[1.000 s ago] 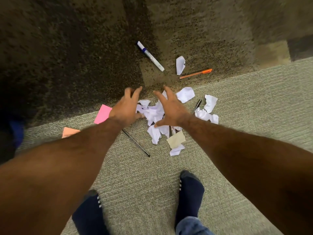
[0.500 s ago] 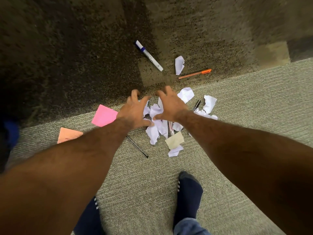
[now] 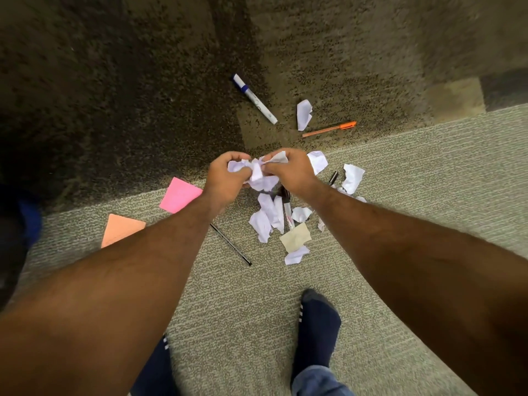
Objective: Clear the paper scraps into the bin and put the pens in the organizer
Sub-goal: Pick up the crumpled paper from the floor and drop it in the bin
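Both hands meet at the centre of the frame: the left hand (image 3: 225, 181) and the right hand (image 3: 288, 171) are pressed together around a bunch of white paper scraps (image 3: 258, 172), fingers curled into it from either side. The bunch looks loosely gathered, with ends sticking out below the palms, so a piece could slip free and drop back to the floor if the hold slackens while it is carried off.

Just below the hands more loose scraps (image 3: 268, 217) lie on the carpet (image 3: 228, 295), with a beige scrap (image 3: 295, 237) and another white one under it. A marker (image 3: 288, 210) lies half buried among them; a second scoop could easily catch it up with the paper and send it to the wrong place. Further white pieces sit right of centre (image 3: 353, 178), beside a dark pen (image 3: 333, 177), and one lone scrap (image 3: 303, 114) rests in the upper middle between a blue-capped marker (image 3: 254, 98) and an orange pen (image 3: 330, 129). A thin black pen (image 3: 231, 244) runs out from under the left forearm, where a foot or arm could roll it. A pink note (image 3: 180, 194) and an orange note (image 3: 121, 230) lie at left, easy to overlook.

No bin and no organizer show anywhere in the frame, so nothing can be said of what they hold; all pens are on the floor.
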